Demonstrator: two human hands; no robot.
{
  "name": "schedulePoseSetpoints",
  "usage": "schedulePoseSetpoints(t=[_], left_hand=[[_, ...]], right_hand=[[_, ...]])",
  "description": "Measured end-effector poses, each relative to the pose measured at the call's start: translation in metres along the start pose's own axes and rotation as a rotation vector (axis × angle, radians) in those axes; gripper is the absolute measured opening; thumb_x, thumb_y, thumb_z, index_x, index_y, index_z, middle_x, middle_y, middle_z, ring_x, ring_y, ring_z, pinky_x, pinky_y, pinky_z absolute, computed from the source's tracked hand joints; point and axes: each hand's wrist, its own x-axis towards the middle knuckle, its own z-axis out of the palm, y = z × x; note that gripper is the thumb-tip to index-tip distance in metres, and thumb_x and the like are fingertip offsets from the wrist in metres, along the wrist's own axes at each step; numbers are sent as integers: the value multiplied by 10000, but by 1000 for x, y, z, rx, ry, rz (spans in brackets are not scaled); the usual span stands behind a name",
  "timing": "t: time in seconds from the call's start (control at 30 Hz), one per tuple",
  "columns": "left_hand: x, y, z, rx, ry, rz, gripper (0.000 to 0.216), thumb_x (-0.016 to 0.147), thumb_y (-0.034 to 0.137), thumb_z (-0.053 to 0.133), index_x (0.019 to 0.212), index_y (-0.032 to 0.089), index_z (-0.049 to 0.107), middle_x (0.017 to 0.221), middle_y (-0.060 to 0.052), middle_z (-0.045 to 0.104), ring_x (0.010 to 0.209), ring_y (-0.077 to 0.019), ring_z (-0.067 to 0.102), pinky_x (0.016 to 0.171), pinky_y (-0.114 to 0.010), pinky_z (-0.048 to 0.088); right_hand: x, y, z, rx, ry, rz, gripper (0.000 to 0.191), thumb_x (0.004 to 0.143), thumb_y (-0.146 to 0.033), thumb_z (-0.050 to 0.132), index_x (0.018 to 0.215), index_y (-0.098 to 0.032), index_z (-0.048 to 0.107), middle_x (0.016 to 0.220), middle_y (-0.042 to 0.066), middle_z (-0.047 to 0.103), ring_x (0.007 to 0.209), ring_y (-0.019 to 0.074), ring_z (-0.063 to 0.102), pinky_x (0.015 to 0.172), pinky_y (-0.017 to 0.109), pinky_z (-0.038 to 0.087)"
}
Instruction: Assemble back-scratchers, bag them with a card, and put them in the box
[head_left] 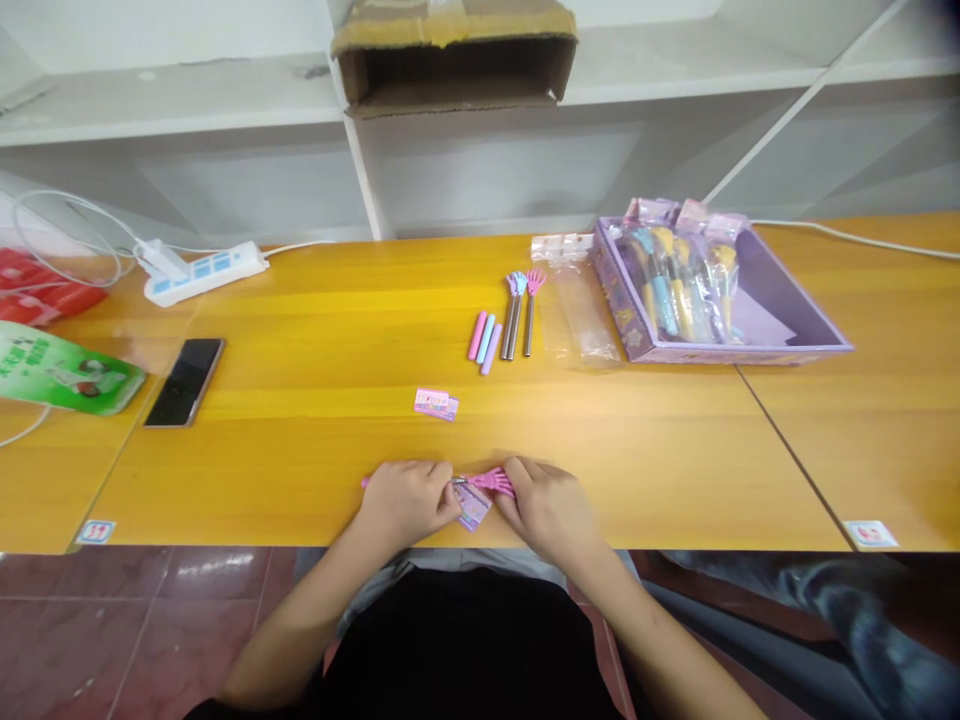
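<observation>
Both my hands are closed on one pink back scratcher [491,481], held level near the table's front edge. My left hand [409,503] wraps its handle and metal rod, and a pink handle tip pokes out on the left. The pink claw end is gripped by the fingers of my right hand [551,507]. Beneath the scratcher, partly covered, is a small purple printed card [474,508]. Farther up the table lie more small cards [433,402], several loose pink, blue and purple handle sleeves [485,340], and claw-headed metal rods [517,315].
A purple display box [814,325] with bagged scratchers stands at the back right, beside clear plastic bags [574,310]. To the left are a phone [185,383], a green package [67,370] and a power strip [214,272]. A cardboard box [454,80] sits on the shelf.
</observation>
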Motion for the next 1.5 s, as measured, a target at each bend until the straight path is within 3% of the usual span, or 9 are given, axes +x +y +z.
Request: schedulePoseSetpoints(t=[0.3,0.97,1.13,1.37,1.5], left_hand=[[-1,2,1,3,36,-21,114,926,210,560,857,214,650,694,-37,724,605,-185,654,534,-317,326],[-5,0,-5,7,-22,-18,143,969,209,546,881,208,659,736,-35,738,623,-198,676,554,-318,357],[-21,-33,-15,99,20,-20,144,934,179,538,827,214,626,690,-10,720,585,-180,651,545,-316,310],[-53,-111,-39,212,-15,-24,221,946,209,478,769,221,610,646,1,696,571,-169,620,557,-313,294],[-69,-152,-48,235,34,-46,272,955,232,453,732,226,609,636,-16,696,601,-186,633,571,-318,327]], right_hand=[[-1,0,4,-26,7,17,138,1035,-199,518,903,-217,555,750,25,673,627,194,565,671,333,326],[-7,2,-5,-130,-38,15,125,1064,-154,527,974,-197,601,799,37,720,657,202,654,667,332,364],[-22,38,-19,-161,-73,121,186,1091,-188,477,1087,-169,661,836,68,763,671,197,691,640,315,358],[-47,109,-43,-254,-218,405,294,1114,-303,442,1185,-166,693,828,101,780,633,229,696,585,314,288],[-56,142,-64,-299,-292,606,364,1140,-329,391,1268,-150,682,842,147,780,646,258,698,603,331,300]])
